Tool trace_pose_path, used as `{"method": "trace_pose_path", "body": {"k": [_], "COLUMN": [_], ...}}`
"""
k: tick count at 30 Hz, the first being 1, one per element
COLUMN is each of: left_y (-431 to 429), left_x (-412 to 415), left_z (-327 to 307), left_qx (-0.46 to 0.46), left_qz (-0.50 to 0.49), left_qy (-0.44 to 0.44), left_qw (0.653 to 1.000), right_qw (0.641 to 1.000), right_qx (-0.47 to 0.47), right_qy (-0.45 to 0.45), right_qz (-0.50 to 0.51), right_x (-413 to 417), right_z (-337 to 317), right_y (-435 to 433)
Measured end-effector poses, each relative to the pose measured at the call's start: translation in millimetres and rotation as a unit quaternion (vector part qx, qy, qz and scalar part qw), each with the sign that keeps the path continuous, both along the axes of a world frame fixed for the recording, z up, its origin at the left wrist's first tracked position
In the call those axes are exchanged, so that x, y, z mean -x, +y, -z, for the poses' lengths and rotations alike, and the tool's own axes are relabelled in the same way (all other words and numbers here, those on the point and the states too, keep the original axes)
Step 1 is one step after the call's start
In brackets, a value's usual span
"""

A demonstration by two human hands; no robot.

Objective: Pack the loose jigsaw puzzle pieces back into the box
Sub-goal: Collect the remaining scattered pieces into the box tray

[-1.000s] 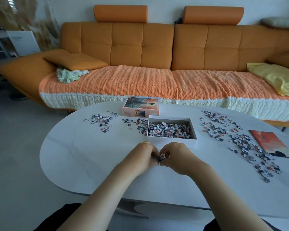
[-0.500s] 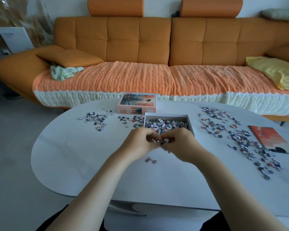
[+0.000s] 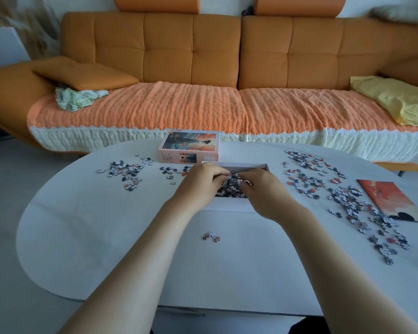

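The open white box point(image 3: 229, 205) stands mid-table, part full of jigsaw pieces. Over it, my left hand point(image 3: 200, 184) and my right hand point(image 3: 263, 191) meet, fingertips pinched together on a small bunch of puzzle pieces point(image 3: 234, 180) just above the pile inside. The hands hide most of the box's inside. A few stray pieces point(image 3: 211, 236) lie on the table in front of the box. Loose pieces also lie in a left cluster point(image 3: 126, 171), a small group point(image 3: 170, 170) beside the box, and a long right scatter point(image 3: 348, 201).
The box lid point(image 3: 190, 148) with the picture sits just behind the box. An orange picture sheet point(image 3: 391, 200) lies at the table's right edge. The white oval table point(image 3: 106, 237) stands in front of an orange sofa point(image 3: 191, 56).
Both hands rose from the table in front of the box and moved forward over it with the gathered pieces. A few pieces stayed behind on the table.
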State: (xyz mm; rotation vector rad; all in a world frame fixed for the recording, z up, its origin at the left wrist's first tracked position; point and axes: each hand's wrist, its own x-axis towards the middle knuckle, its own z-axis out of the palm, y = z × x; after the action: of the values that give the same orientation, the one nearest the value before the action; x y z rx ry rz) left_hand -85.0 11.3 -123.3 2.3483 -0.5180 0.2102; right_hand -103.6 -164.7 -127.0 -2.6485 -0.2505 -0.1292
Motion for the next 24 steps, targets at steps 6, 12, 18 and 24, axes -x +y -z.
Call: {"method": "trace_pose_path", "body": {"k": [6,12,18,24], "left_y": [6,14,29,47], "left_x": [3,15,37,57], "left_z": [12,9,1,3], "left_qx": [-0.181,-0.107,-0.053,-0.13], "left_qz": [0.032,0.054,0.037,0.061], "left_qy": [-0.035,0.002,-0.075,0.093], "left_qw": [0.982,0.993,0.995,0.985], "right_qw": [0.998,0.997,0.988,0.989], "right_qx": [-0.026,0.042,-0.02,0.04], "right_qy": [-0.027,-0.02,-0.121,0.039], "right_qz": [-0.05,-0.064,-0.097,-0.133], "right_x": [10,16,32,56], "right_z": [-6,1,-7,-6], "right_y": [3,2,8,23]}}
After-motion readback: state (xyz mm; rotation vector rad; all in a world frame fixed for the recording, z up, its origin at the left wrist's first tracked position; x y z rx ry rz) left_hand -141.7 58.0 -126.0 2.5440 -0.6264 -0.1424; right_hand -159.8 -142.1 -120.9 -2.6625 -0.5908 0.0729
